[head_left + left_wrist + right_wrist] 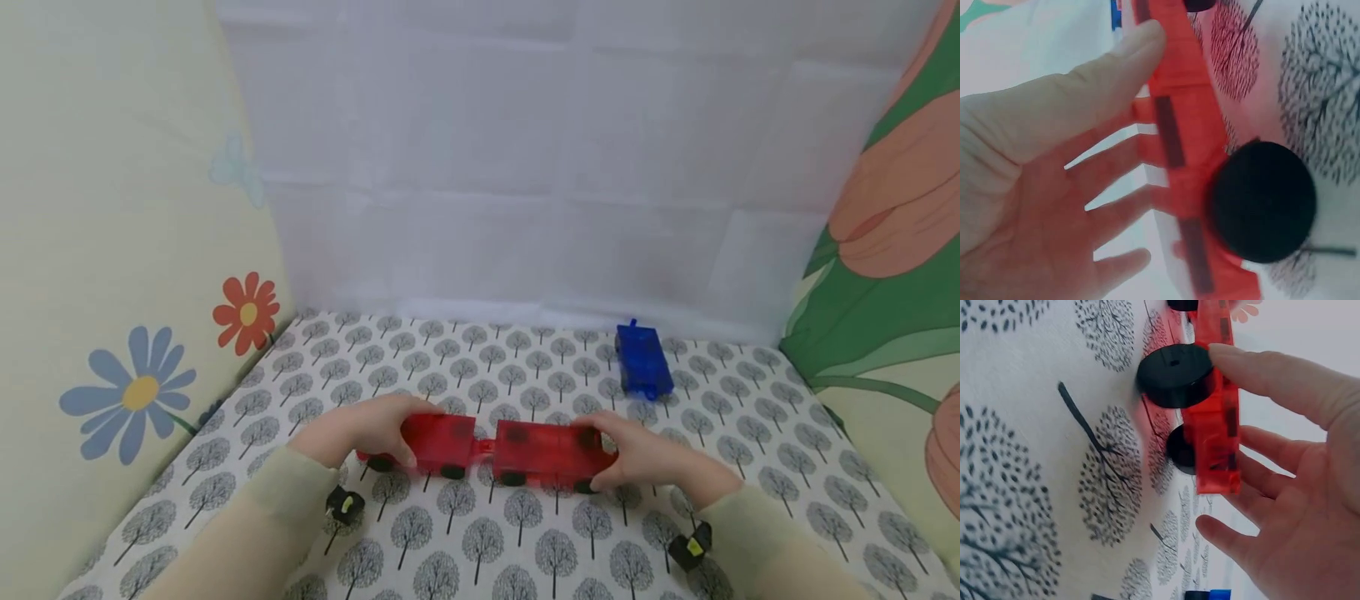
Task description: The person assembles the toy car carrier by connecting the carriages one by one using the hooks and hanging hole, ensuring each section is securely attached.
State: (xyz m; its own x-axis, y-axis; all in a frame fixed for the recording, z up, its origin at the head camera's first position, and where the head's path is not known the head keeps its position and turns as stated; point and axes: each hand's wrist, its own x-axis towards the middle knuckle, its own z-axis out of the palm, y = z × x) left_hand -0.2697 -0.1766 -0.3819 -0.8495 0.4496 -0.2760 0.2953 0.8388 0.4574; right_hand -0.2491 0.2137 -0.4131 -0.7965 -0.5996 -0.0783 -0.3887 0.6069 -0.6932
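Note:
Two translucent red toy wheeled cars (442, 443) with black wheels stand end to end on the tree-print cloth in the head view. Their hitch ends meet at a small red coupling (484, 447) between them. My left hand (384, 425) grips the left car near its outer end, thumb on the near side and fingers on the far side. On the other side, my right hand (637, 454) holds the right car (543, 457) by its outer end. The left wrist view shows a black wheel (1263, 203) beside the red body; in the right wrist view, the thumb lies against the car's side (1216, 431).
A blue wheeled car (645, 360) with a hitch at each end sits at the back right of the cloth (480, 533). White fabric (480, 167) hangs behind, and flower-print panels (135, 250) flank both sides. Black straps (345, 504) are at both wrists.

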